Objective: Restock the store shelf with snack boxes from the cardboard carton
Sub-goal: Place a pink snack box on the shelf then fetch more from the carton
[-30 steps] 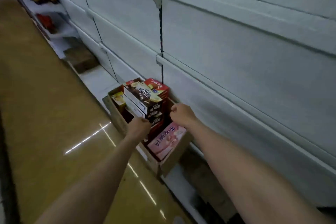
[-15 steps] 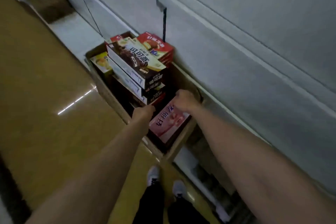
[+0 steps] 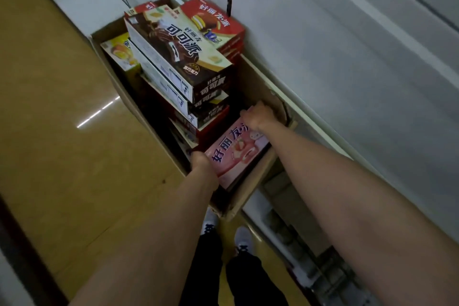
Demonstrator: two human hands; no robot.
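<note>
Reaching down with both arms straight, the left hand [image 3: 200, 160] grips the near corner of a pink box [image 3: 236, 150] inside the carton [image 3: 119, 87]. Across it, the right hand [image 3: 258, 117] curls over the far edge, with stacked brown boxes [image 3: 178, 57] just beyond both hands.

floor [image 3: 57, 131]: glossy tan, light streak | wall panels [image 3: 347, 45]: pale grey | lighting: dim

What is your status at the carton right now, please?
Left hand and right hand both grip the pink box, low in the carton. Brown boxes stacked right beside it. Shelf not restocked yet.
</note>
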